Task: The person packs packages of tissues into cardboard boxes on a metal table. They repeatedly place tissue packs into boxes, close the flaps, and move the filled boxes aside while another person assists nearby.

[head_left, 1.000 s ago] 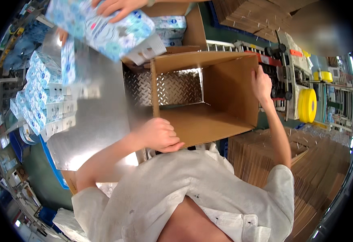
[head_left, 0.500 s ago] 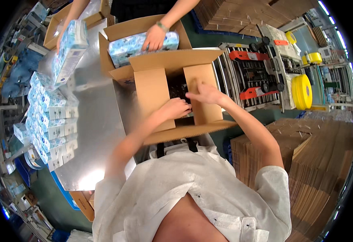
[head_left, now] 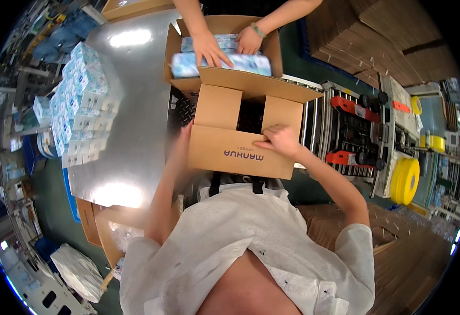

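Note:
Below me stands an open brown carton, its two side flaps folded inward and a dark gap between them. The near flap, with dark print, leans in over the side flaps; the far flap sticks up. My right hand grips the near flap's free edge, thumb on the outer face. At the carton's left side is my left hand, smeared by motion, so its fingers cannot be made out. Just beyond, a co-worker's two hands press blue-and-white packs into a second carton.
On the metal table at the left rises a stack of blue-and-white packs. A roller conveyor with red guides runs off to the right, near yellow tape rolls. Flattened cartons are piled at the lower right.
The near flap has been folded inward. My left hand moved from the opening to the carton's left side; my right moved onto the near flap. The co-worker's left-hand pack went into the far carton.

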The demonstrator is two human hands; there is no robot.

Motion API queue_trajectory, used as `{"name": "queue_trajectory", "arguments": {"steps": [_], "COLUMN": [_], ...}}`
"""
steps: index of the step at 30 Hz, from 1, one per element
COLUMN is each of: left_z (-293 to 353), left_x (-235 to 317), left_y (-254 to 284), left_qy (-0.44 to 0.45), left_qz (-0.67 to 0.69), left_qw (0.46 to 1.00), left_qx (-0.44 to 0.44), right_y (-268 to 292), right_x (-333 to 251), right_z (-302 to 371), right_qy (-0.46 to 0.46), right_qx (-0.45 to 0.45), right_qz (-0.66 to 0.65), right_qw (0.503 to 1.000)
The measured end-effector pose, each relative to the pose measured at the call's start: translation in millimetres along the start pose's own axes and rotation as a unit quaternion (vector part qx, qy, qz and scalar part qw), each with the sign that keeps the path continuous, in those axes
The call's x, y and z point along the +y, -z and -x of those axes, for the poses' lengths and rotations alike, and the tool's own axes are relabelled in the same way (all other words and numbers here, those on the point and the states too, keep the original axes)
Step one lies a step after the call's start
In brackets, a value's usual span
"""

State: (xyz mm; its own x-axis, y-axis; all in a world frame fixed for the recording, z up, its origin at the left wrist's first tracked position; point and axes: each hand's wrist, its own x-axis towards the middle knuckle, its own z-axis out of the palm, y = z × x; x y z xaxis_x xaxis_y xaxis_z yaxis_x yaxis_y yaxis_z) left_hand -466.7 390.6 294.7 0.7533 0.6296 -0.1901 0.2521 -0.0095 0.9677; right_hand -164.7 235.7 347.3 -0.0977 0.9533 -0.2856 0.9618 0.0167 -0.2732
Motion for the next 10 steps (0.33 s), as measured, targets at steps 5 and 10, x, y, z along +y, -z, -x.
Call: {"name": "queue_trajectory", "arguments": {"steps": [5, 10], "left_z": [30.0, 36.8], "left_x": [16.7, 4.3], "left_y": [-22.7, -27.3], "left_qy": [0.131, 0.138], "left_qz": [0.243, 0.216], "left_qw": [0.961, 0.965], "left_qx": [0.027, 0.052], "right_y": [41.5, 48.7], "right_x": [-23.6, 2.4], "right_z": [-18.7, -33.7], "right_qy": [0.136, 0.014], "right_qx": [0.393, 0.372], "right_qz": [0.102, 0.082], "right_qw": [0.904, 0.924]}}
